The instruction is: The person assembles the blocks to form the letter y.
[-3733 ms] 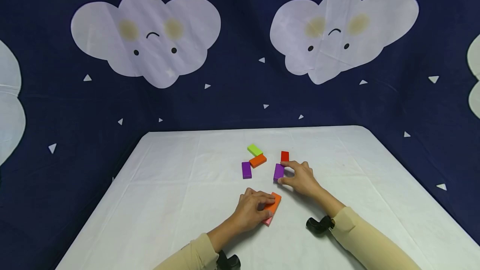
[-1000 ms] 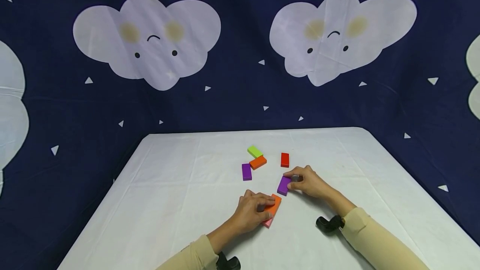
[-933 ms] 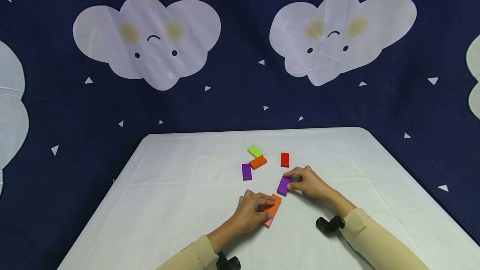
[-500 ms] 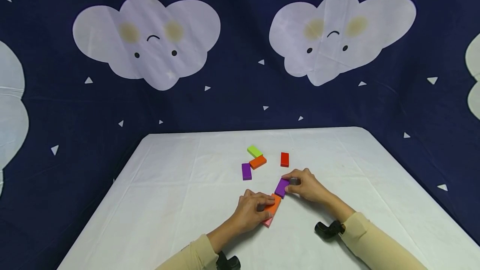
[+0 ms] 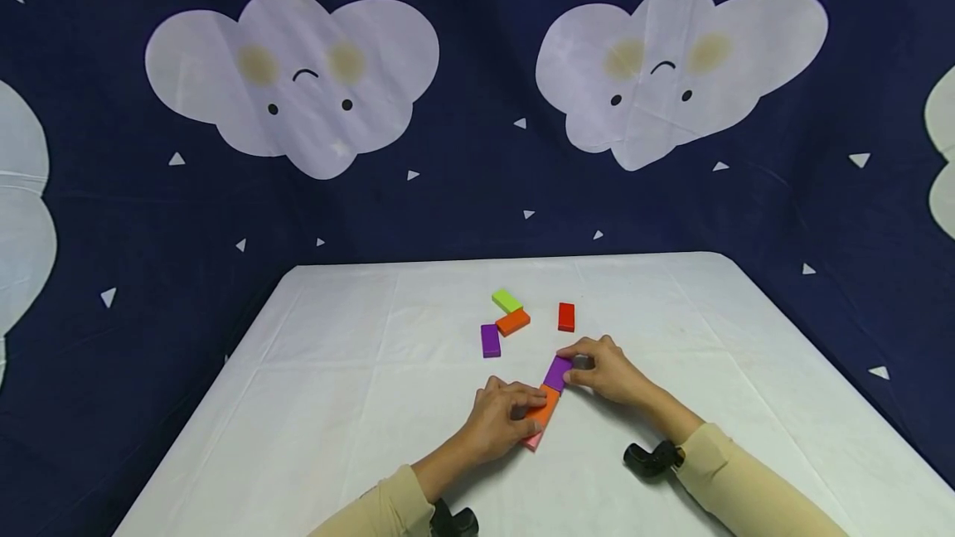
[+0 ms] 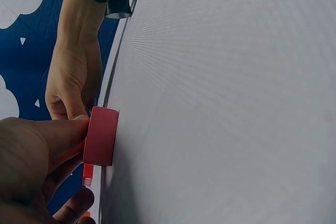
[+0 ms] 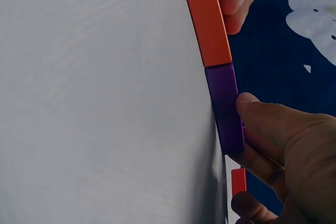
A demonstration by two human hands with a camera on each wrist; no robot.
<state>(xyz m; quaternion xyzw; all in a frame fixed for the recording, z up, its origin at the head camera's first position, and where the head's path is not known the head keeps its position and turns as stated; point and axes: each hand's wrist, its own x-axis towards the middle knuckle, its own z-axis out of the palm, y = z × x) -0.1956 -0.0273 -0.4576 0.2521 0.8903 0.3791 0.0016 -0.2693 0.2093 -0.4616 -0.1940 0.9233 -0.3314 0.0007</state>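
My left hand (image 5: 525, 414) lies curled over an orange block (image 5: 547, 409) that lies end to end with a pink block (image 5: 532, 440) on the white table (image 5: 358, 404). In the left wrist view my thumb presses the pink block (image 6: 101, 136). My right hand (image 5: 579, 363) pinches a purple block (image 5: 558, 372) flat on the table. The purple block (image 7: 224, 106) butts end to end against the orange block (image 7: 207, 19), forming one line.
Farther back lie a green block (image 5: 506, 300), a second orange block (image 5: 512, 322), a second purple block (image 5: 490, 340) and a red block (image 5: 566, 316). A dark blue cloud-print curtain (image 5: 477, 106) rises behind the table.
My right hand has slid the purple block from beside the red block toward me and leftward, until its end meets the orange block. My left hand has stayed put.
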